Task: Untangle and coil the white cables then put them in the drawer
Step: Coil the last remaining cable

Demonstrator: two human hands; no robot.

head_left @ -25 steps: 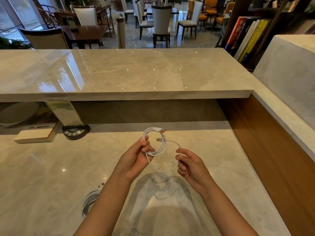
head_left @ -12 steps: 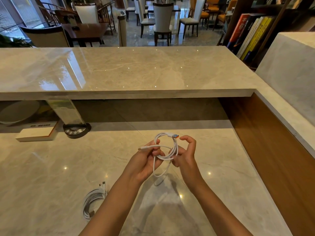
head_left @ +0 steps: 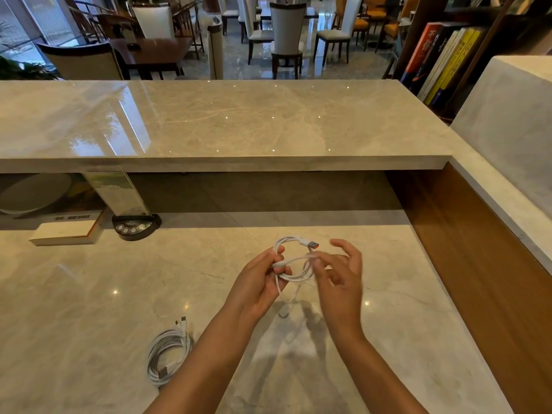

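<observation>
- Above the marble desk (head_left: 89, 294), the left hand (head_left: 257, 285) pinches a half-wound white cable (head_left: 294, 276); the blurred right hand (head_left: 340, 279) spreads its fingers beside it.
- A loosened pinch could likely let the loops spring open.
- A second coiled cable (head_left: 167, 354) lies on the desk; no drawer is visible.

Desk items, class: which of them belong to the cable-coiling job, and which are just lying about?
Belong to the job:
cable in hand, gripped by the left hand, right hand beside it, blurred
coiled cable on the desk

Just lying about:
book
black button device
sign stand
</observation>
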